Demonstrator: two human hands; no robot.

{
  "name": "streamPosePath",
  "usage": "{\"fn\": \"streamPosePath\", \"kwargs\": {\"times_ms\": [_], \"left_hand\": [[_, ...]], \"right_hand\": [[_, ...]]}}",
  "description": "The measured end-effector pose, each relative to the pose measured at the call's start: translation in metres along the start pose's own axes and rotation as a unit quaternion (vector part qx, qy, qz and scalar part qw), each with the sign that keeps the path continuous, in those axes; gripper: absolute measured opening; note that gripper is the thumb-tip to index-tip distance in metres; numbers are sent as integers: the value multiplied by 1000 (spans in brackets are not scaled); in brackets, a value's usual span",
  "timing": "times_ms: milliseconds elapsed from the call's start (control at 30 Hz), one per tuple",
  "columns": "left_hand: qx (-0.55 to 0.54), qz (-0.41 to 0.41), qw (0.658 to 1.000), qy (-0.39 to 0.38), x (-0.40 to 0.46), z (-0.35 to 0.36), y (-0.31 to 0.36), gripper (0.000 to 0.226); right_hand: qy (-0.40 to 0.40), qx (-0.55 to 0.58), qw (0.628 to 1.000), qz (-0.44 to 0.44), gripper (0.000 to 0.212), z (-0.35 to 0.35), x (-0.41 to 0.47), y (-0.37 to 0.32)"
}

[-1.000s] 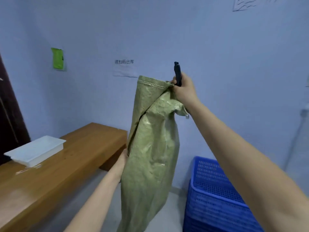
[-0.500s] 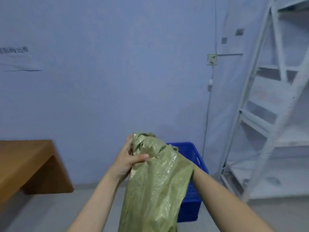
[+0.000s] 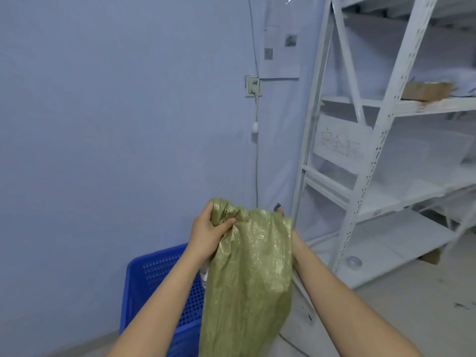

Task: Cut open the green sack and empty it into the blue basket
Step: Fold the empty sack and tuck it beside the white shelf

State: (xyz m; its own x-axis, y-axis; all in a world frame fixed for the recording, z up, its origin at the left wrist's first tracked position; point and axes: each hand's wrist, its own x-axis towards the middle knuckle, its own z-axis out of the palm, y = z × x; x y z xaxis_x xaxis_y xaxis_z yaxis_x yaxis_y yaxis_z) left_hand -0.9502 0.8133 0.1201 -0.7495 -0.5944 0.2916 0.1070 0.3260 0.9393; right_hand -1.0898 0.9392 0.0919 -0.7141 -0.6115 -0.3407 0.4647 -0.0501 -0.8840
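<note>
Seemingly upended, green sack [image 3: 248, 274] hangs over blue basket [image 3: 164, 284]; left hand [image 3: 208, 233] fingers clench its bunched end; right hand [image 3: 288, 228] mostly hidden, grip unclear; emptying underway

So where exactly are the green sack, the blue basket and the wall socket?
green sack [image 3: 251, 274]: head view, middle of its woven front.
blue basket [image 3: 157, 269]: head view, perforated back wall.
wall socket [image 3: 253, 85]: head view, its faceplate.

I see the right hand [image 3: 288, 229] mostly hidden behind the green sack [image 3: 247, 279], whose lower end leaves frame; the sack also covers part of the blue basket [image 3: 154, 274].
</note>
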Motion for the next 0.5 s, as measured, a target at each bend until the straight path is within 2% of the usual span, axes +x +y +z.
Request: {"fn": "streamPosePath", "kwargs": {"times_ms": [33,67,100,200,267,367,433,467,500], "left_hand": [[1,-5,1000,-1,18,13,-3,18],[5,-8,1000,-4,35,27,-6,16],[10,-8,1000,-8,52,43,-10,15],[32,-14,999,-20,103,94,-17,12],[29,-20,999,-30,132,128,-13,17],[-118,-70,988,-66,163,173,-9,44],[-164,-71,981,-72,176,203,-20,64],[-128,-58,988,-66,180,218,-28,76],[-42,-34,998,-38,182,233,-37,88]], "right_hand": [[-6,25,1000,-3,64,-5,7,-15],[-50,58,997,-6,68,-14,22,-26],[-96,57,994,-13,64,-19,26,-37],[-113,-106,987,-41,17,-55,68,-52],[-52,-191,977,-82,7,-76,91,-77],[26,-191,971,-143,17,-111,130,-109],[62,-181,966,-174,12,-137,160,-129],[69,-165,966,-186,9,-148,173,-140],[82,-141,968,-191,9,-159,187,-152]]}}
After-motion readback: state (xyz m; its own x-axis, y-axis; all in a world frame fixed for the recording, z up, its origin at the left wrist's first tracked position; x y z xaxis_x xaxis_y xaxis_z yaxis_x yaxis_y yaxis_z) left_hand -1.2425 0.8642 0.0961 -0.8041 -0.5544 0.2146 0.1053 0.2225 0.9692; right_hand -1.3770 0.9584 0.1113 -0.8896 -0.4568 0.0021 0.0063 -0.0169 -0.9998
